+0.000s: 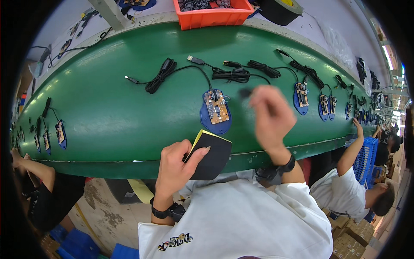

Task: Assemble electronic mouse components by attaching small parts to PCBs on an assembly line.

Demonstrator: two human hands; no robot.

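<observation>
In my left hand [177,166] is a black sheet [212,156] with a yellow layer showing along its upper edge; thumb and fingers pinch its left side. My right hand [272,114] is raised above the green surface, smeared by motion. At its fingertips shows a small dark piece [246,93], too blurred to name. Between the hands, slightly farther away, lies a blue mouse base [222,127] carrying a brown circuit board [217,111]. A black cable [160,77] with a USB plug [132,80] runs from the board and lies bundled behind it.
The green belt [112,116] carries more blue bases with boards [302,98] and bundled cables [264,67] on both sides. An orange bin [213,16] of dark parts and a black tape roll [280,11] stand on the far ledge. Co-workers [343,177] sit left and right.
</observation>
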